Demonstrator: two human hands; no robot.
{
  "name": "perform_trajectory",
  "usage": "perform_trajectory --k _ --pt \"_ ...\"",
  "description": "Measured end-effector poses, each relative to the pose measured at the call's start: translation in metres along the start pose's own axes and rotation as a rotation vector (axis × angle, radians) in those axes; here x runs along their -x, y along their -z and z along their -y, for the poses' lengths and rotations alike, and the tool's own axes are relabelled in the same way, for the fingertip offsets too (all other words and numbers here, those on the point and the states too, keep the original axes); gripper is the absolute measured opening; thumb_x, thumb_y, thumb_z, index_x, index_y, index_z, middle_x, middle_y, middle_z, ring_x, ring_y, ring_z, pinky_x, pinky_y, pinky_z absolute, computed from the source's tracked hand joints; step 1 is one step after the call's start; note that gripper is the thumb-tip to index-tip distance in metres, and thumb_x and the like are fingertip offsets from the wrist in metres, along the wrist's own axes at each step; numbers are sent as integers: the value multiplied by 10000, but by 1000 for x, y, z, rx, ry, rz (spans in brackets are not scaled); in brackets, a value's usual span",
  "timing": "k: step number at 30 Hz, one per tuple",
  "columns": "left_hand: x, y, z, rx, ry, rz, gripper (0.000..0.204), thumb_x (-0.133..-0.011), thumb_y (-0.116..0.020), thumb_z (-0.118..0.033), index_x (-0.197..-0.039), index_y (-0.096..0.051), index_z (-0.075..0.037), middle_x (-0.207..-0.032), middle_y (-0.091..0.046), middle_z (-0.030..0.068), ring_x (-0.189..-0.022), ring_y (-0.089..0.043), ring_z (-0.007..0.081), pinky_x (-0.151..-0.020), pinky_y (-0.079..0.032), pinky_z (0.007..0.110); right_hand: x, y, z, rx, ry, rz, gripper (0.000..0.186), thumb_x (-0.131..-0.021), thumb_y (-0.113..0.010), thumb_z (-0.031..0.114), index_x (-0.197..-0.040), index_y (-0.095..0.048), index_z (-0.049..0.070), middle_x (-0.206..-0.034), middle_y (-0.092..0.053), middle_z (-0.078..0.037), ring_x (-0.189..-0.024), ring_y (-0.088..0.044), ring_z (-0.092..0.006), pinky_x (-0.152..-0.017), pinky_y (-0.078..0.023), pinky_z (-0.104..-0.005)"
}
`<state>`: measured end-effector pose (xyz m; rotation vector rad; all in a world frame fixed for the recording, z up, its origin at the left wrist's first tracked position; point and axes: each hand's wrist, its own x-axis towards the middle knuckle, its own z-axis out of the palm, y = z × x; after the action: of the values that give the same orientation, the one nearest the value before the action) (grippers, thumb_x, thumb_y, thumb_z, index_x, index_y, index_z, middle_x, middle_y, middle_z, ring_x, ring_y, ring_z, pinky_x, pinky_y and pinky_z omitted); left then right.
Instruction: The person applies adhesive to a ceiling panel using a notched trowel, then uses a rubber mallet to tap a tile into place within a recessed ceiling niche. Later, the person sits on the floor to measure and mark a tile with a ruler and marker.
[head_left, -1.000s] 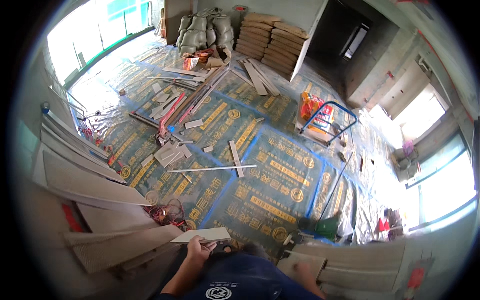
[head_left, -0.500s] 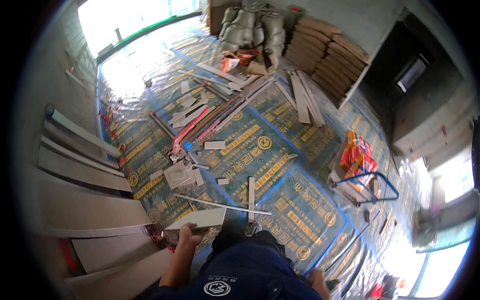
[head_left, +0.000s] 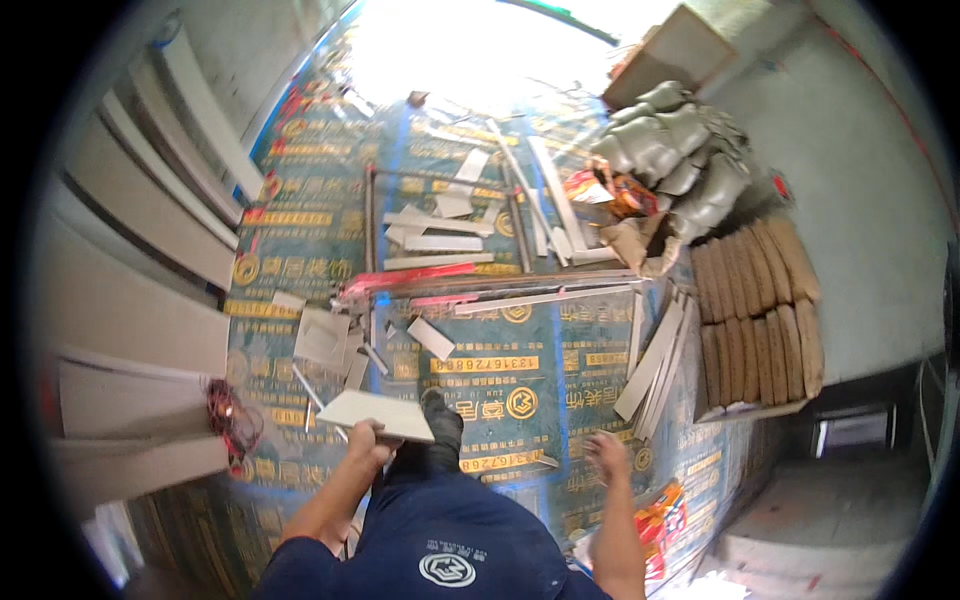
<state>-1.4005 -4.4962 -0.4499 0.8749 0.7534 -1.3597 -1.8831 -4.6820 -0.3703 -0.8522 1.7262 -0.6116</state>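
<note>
My left hand (head_left: 370, 443) is closed on the near edge of a pale, flat tile piece (head_left: 385, 412), thumb on top. The piece is held out in front of my left side, above the floor. My right hand (head_left: 608, 458) is apart from it, at the right, with fingers loosely bent and nothing visible in them. Under the tile piece's left end, thin strips partly show on the floor. One dark shoe (head_left: 442, 412) shows just right of the tile piece.
Ahead lie a long tile cutter (head_left: 420, 278) and scattered tile strips (head_left: 435, 243). Large slabs (head_left: 150, 300) lean along the left wall beside tangled red wire (head_left: 232, 415). Stacked brown bags (head_left: 755, 315), grey sacks (head_left: 680, 150) and long strips (head_left: 652, 365) are at the right. Printed sheeting (head_left: 500, 385) covers the floor.
My view has swung to the right-hand side's stacks and the bright window ahead. My right hand has come up and forward. The tile piece stays in my left hand.
</note>
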Motion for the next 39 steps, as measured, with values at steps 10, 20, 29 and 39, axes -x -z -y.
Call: perform_trajectory --k 10,20,29,39 --pt "6 -124 13 66 -156 -153 442 -792 -492 24 -1220 -457 128 -1104 -592 229 -1051 -611 396 -914 -527 562 -138 -317 116 285 -838 934 685 -922 -627 472 -1384 -414 13 -1381 -502 -194 -1279 -494 -325 -1076 -400 -452" --pt "-94 -155 146 -124 -384 -491 611 -702 -611 -10 -1302 -501 16 -1163 -613 125 -1110 -587 267 -950 -486 386 -256 -447 40 601 -1198 998 703 -889 -665 495 -1381 -436 47 -1434 -423 -160 -1283 -470 -280 -1077 -366 -483" --pt "-372 -90 178 706 -650 -1263 440 -977 -520 -293 -1233 -537 64 -1130 -598 165 -956 -592 252 -802 -502 368 -400 -501 -167 1140 -659 736 1165 -756 -709 662 -1490 -207 -90 -1562 -234 -234 -1370 -363 -380 -1105 -271 -548" --pt "-582 32 213 797 -849 -1171 444 -1018 -487 -368 -1056 -631 50 -922 -632 70 -817 -569 172 -732 -471 314 -508 -578 -202 1107 -793 994 705 -889 -665 506 -1396 -425 79 -1405 -454 -139 -1258 -480 -316 -1062 -388 -524"
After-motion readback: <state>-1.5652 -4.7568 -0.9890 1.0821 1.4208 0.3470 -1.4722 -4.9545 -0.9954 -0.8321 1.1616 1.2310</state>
